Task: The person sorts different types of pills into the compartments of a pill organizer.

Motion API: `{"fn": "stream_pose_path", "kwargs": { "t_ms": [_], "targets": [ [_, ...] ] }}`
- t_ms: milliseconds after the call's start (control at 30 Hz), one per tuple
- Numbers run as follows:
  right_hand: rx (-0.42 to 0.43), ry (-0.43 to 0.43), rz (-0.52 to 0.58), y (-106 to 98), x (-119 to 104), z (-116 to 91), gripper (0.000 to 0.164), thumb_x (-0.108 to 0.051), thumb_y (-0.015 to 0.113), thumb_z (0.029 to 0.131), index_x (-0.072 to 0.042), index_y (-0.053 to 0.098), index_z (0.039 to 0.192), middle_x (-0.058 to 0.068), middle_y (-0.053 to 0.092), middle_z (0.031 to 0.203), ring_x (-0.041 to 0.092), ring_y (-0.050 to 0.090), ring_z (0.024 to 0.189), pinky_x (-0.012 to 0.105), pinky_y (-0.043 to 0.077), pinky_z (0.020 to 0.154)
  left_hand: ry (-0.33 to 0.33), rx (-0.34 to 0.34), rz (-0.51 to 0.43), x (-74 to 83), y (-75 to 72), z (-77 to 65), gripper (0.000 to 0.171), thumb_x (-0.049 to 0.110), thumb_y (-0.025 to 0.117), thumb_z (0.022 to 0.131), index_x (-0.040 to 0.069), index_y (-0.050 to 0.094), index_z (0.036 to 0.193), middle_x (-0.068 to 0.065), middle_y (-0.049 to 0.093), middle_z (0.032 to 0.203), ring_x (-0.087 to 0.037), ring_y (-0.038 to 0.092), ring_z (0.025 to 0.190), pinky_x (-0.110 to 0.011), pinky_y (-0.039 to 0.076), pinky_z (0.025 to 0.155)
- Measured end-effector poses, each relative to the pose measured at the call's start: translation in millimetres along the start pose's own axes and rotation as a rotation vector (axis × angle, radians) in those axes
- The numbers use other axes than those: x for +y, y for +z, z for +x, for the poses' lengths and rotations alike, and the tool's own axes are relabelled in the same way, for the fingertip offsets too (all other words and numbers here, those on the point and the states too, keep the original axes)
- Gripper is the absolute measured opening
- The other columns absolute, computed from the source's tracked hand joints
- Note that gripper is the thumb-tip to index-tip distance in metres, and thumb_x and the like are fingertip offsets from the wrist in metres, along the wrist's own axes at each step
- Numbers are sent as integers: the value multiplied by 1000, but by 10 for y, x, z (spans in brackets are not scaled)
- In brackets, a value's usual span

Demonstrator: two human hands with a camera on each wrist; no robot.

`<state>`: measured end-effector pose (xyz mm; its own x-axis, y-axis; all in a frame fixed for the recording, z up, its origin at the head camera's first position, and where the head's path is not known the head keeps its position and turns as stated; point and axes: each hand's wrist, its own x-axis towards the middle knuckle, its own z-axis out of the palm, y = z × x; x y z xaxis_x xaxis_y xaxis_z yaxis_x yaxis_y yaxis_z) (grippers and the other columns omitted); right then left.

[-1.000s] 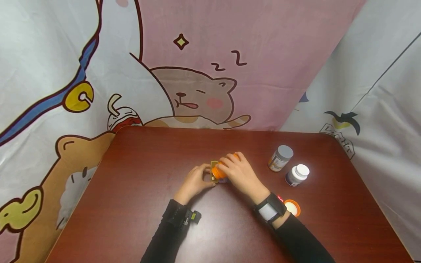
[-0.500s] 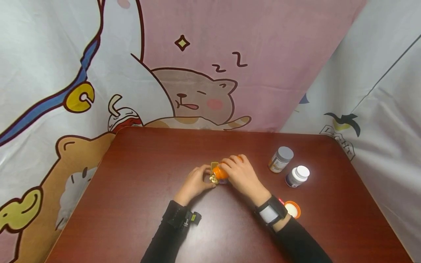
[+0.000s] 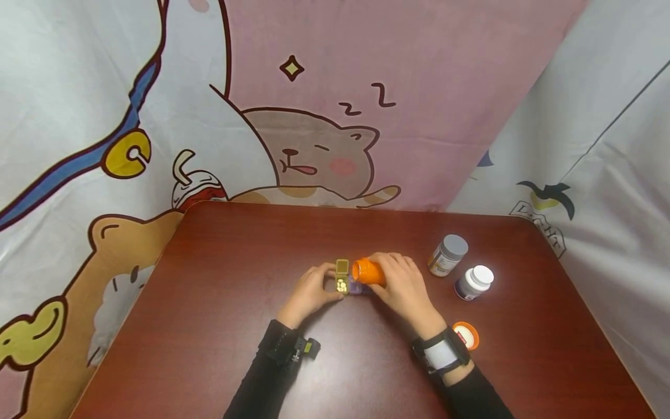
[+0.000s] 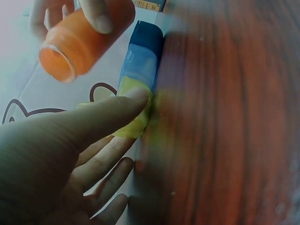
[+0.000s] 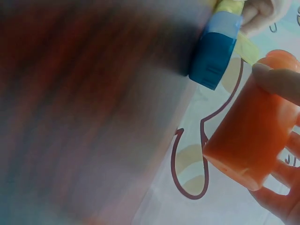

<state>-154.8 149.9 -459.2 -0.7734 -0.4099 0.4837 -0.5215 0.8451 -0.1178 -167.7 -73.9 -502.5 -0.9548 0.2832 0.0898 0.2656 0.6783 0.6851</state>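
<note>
My left hand [image 3: 307,294] pinches the yellow end of a small pill organizer [image 3: 355,287] between thumb and fingers. The yellow lid [image 3: 342,266] stands raised, and several pale pills [image 3: 342,286] lie in that compartment. Beyond the yellow part, the left wrist view shows a light blue section [image 4: 139,63] and a dark teal end [image 4: 146,36]. My right hand [image 3: 405,286] grips an orange pill bottle [image 3: 370,271] without its cap, tipped on its side with the mouth toward the organizer. In the right wrist view, thumb and fingers wrap the orange bottle [image 5: 255,133].
A grey-lidded bottle [image 3: 447,255] and a white-capped bottle [image 3: 474,282] stand at the right of the brown table [image 3: 251,250]. Closer to me lies an orange-rimmed cap [image 3: 466,335], beside my right wrist. A printed cloth [image 3: 434,116] hangs behind the table.
The right hand has drawn the orange bottle to the right, away from the yellow compartment, and tipped it less steeply. Pills now show in the compartment. The left hand keeps its hold.
</note>
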Motion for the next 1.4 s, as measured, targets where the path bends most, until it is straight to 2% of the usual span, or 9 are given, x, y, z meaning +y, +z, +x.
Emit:
{"fn": "stream_pose_path", "kwargs": {
  "t_ms": [333,500,667,800,867,967,1100,1267,1400],
  "targets": [
    [30,224,200,-152,-92,-203,68,-36,81,59,-22,49,117,-2,59,104,19,55,90,39,45,74,13,9,-21,3,-2,-7,61,27,80,62,14,54,115,7,63,99,-17,51,97,-36,38,87],
    [6,273,326,-171,-137,-311,71,-40,79,62,-24,48,124,-8,55,113,15,55,94,39,47,75,12,9,-21,-1,1,-12,60,27,80,62,15,54,115,7,63,100,-16,51,97,-35,38,87],
    [-28,290,460,-168,-187,-392,69,-41,78,63,-23,49,123,-9,56,109,11,56,85,36,49,70,18,14,-17,-7,5,-16,60,26,80,62,15,54,114,8,63,99,-15,51,97,-35,38,88],
    [-58,274,555,-173,-223,-438,67,-42,78,62,-24,49,119,-9,58,103,10,57,84,35,49,70,13,14,-17,-5,6,-20,60,27,81,62,15,54,114,9,62,98,-14,51,96,-35,38,87],
    [-84,239,606,-177,-229,-454,67,-40,79,62,-24,48,118,-9,58,103,10,57,86,33,49,71,9,14,-16,-1,7,-28,61,27,81,62,15,54,115,9,62,98,-15,51,97,-36,38,88],
    [-150,168,669,-185,-226,-480,67,-39,79,61,-26,46,117,-11,56,105,9,57,89,29,48,75,0,11,-6,5,9,-37,61,29,80,62,15,54,115,9,62,99,-15,51,98,-36,37,89],
    [-251,72,730,-220,-224,-491,66,-35,80,61,-29,45,117,-12,55,108,9,54,97,31,46,81,3,20,-10,14,7,-34,61,28,80,62,14,53,115,8,62,100,-17,51,100,-37,37,89],
    [-381,-26,779,-277,-240,-493,65,-27,80,64,-25,46,118,-13,54,109,12,52,103,33,42,88,-2,28,-14,17,8,-27,61,27,81,62,14,54,115,7,63,99,-18,51,100,-38,36,90],
    [-444,-83,797,-289,-247,-514,63,-22,80,64,-23,46,117,-14,53,110,12,51,105,29,39,90,-7,16,-7,19,21,-27,61,28,80,62,15,54,115,7,62,99,-17,51,100,-38,37,90]
  ]
}}
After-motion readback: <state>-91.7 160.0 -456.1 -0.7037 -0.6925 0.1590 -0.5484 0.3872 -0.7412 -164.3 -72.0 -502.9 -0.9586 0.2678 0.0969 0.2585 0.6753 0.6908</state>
